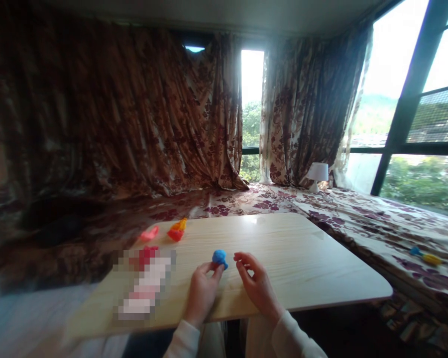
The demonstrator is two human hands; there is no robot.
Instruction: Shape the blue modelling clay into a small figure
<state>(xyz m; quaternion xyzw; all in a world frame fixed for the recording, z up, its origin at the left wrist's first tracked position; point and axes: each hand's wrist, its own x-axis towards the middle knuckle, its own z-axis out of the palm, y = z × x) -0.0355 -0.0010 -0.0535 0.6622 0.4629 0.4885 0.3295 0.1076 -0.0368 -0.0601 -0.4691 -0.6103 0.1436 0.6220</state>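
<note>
A small blue rounded lump with a narrower lower end is held over the low table. My left hand pinches it between thumb and fingers; what it is made of I cannot make out. My right hand hovers a little to the right of the lump, fingers bent and apart, with nothing visible in them. A gap separates the right fingertips from the blue lump.
Toward the table's left lie a red-and-orange piece, a pinkish-red piece and a dark red piece beside a pixelated patch. On the flowered cover at right rest blue and yellow items. A white lamp stands behind.
</note>
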